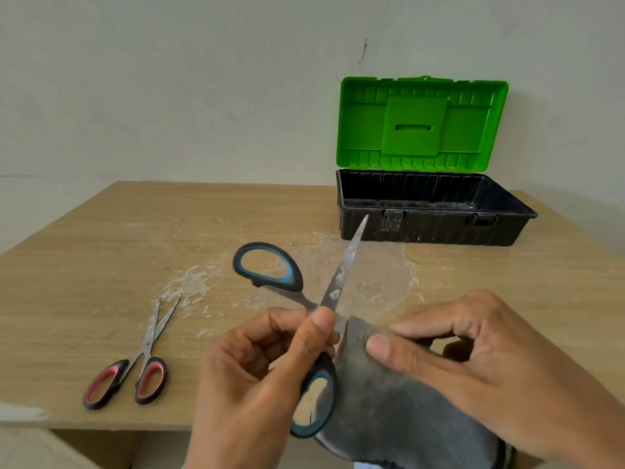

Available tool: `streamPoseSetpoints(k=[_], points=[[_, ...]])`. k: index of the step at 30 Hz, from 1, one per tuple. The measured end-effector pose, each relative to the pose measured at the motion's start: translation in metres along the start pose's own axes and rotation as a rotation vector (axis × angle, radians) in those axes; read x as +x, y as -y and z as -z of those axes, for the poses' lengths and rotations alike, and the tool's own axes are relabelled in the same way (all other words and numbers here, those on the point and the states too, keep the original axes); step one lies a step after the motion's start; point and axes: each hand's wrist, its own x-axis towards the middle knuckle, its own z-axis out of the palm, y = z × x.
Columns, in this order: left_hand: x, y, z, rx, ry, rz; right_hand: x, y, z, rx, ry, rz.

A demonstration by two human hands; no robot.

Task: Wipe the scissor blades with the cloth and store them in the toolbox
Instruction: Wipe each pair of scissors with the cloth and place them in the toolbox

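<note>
My left hand (263, 374) holds a pair of blue-and-black handled scissors (270, 269) spread wide open, thumb pressed near the pivot. One blade (348, 262) points up and away toward the toolbox. The other blade is hidden inside a grey cloth (389, 401) that my right hand (473, 360) pinches between thumb and fingers. The toolbox (436, 225), black base with a raised green lid (419, 123), stands open at the back right of the table.
A second, smaller pair of scissors with red-and-black handles (135, 367) lies slightly open on the wooden table (101, 248) at the front left. White dusty smears mark the table's middle. The table's front edge runs just below my hands.
</note>
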Motion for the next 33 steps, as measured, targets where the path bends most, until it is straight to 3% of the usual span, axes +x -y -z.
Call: streamPoseSetpoints(k=[7, 12, 20, 27, 33], points=[[0.0, -0.001, -0.013, -0.034, 0.016, 0.012, 0.0, 0.003, -0.002, 0.032, -0.136, 0.06], [-0.001, -0.001, -0.012, -0.034, -0.001, 0.003, -0.002, 0.003, 0.005, 0.023, -0.063, 0.037], [0.0, 0.002, -0.016, -0.034, 0.038, -0.002, -0.001, 0.004, -0.003, -0.004, -0.182, 0.104], [0.002, -0.004, -0.006, -0.078, 0.004, 0.044, -0.005, 0.008, 0.008, 0.03, -0.159, 0.018], [-0.002, -0.002, -0.011, -0.079, 0.059, 0.052, 0.002, 0.015, -0.002, 0.059, -0.211, 0.09]])
